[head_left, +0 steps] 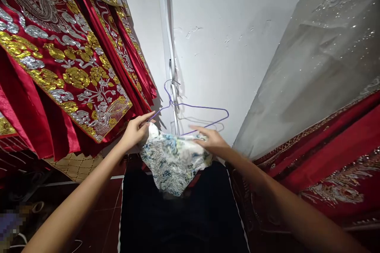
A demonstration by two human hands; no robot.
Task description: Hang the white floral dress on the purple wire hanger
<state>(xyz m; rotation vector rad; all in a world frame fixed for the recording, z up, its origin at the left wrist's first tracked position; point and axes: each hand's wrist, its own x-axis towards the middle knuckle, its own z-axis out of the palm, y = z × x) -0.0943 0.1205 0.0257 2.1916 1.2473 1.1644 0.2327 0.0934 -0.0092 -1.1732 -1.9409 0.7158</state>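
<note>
A white garment with a blue and green floral pattern (170,162) hangs at the middle of the head view. My left hand (135,132) is closed on its upper left edge, against the left arm of a purple wire hanger (204,106). The hanger's hook is up at a white metal rail, and its left end is covered by cloth and fingers. My right hand (212,140) grips the garment's upper right edge, below the hanger's bare right arm. Its index finger points left, slightly blurred, and its lower fingers are hidden.
Red garments with gold and silver embroidery (77,75) hang at left. A sheer sparkling white fabric (308,63) and red beaded cloth (335,166) hang at right. Behind the hanger are the white rail (166,19) and wall (225,47). Black cloth with white edges (181,221) lies below.
</note>
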